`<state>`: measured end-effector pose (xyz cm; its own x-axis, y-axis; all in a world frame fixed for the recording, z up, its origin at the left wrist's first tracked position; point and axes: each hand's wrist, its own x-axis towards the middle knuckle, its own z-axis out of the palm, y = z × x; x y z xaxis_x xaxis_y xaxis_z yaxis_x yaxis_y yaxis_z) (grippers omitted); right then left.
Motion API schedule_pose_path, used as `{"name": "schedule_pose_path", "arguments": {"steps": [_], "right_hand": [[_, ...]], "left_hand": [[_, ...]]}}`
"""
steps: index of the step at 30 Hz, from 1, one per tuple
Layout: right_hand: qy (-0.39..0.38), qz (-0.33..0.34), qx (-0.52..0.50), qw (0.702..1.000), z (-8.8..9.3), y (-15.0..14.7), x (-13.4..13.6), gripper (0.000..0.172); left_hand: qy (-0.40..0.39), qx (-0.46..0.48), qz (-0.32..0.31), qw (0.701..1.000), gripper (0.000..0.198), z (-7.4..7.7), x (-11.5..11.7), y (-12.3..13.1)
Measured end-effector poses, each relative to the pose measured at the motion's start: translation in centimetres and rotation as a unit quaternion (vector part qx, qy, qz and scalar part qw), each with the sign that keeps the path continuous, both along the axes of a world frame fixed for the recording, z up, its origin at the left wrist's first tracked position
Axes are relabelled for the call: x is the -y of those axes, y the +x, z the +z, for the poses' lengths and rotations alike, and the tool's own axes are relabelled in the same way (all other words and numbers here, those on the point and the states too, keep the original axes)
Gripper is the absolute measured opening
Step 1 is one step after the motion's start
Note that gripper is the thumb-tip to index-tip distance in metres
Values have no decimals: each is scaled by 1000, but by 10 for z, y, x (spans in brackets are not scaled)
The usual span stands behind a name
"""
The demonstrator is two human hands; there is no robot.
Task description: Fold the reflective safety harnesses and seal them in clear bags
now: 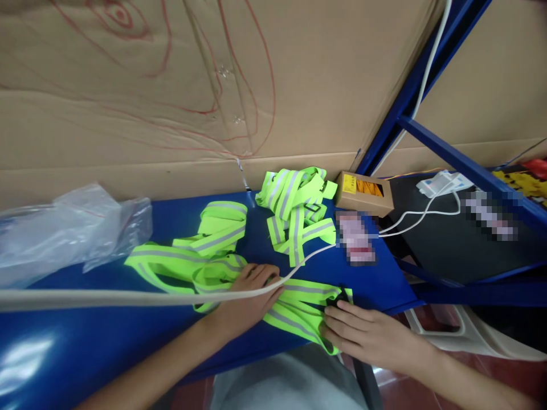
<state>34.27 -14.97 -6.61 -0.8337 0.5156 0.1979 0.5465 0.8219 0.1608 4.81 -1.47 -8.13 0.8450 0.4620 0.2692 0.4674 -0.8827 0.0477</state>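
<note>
Neon-yellow reflective straps (299, 289) with grey stripes stretch between my two hands near the table's front edge. My left hand (254, 290) is closed over the bunched straps, its fingertips partly behind a white cable. At the straps' right end, my right hand (363, 333) has its fingers against the loops, closed on them beside a black piece (339, 298) that looks like a buckle. The thumb of that hand is hidden. More folded straps (224, 228) lie left of and behind my left hand. A separate tangled pile of straps (294, 196) sits farther back.
The white cable (149, 297) crosses above the blue table (85, 336) in front of my left hand. Clear plastic bags (77, 228) lie at left. At right are a cardboard box (363, 196) with orange contents, a blurred-out phone-like item (355, 238) and a blue metal frame (461, 154).
</note>
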Motion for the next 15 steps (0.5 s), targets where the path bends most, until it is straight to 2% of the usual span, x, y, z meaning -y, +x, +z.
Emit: {"name": "schedule_pose_path", "arguments": {"steps": [4,7,12,15], "right_hand": [[38,45,9,998,15,2,-4,24],[76,76,-21,994,14,7,-9,14],[55,58,-55,995,0,10,-10,14],[31,34,-86,995,1,6,-9,13]], "left_hand": [[-23,2,4,1000,9,2,0,0],[-27,-1,7,1000,11,1,0,0],[-25,2,-4,1000,12,-2,-3,-2],[-7,8,-1,1000,11,-2,-6,-5]]}}
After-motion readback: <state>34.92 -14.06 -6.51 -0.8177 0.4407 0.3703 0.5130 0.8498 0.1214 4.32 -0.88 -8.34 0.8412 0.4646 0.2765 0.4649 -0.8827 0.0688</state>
